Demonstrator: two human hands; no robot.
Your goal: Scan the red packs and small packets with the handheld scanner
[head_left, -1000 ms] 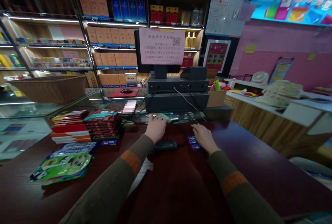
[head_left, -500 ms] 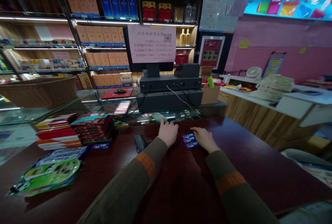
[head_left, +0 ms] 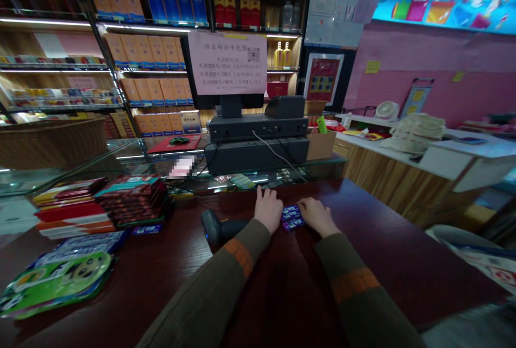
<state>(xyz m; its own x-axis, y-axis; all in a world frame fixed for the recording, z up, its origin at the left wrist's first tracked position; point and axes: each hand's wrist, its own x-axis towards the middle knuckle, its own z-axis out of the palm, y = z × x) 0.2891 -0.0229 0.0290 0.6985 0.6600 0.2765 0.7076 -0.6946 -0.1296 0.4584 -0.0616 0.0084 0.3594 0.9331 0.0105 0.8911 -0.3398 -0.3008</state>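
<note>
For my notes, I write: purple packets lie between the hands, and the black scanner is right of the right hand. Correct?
Wrong side: the head view shows the black scanner left of the left hand. The rest is right.

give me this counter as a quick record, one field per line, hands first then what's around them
left hand: palm down, just left of the small purple packs; contact unclear
right hand: fingertips at the packs' right edge, seemingly touching
surface: dark red-brown tabletop
scanner: black handheld barcode scanner, lying left of the left hand
far left: stacked packets, green panda-print package
behind: monitor bearing a pink paper sign
</note>
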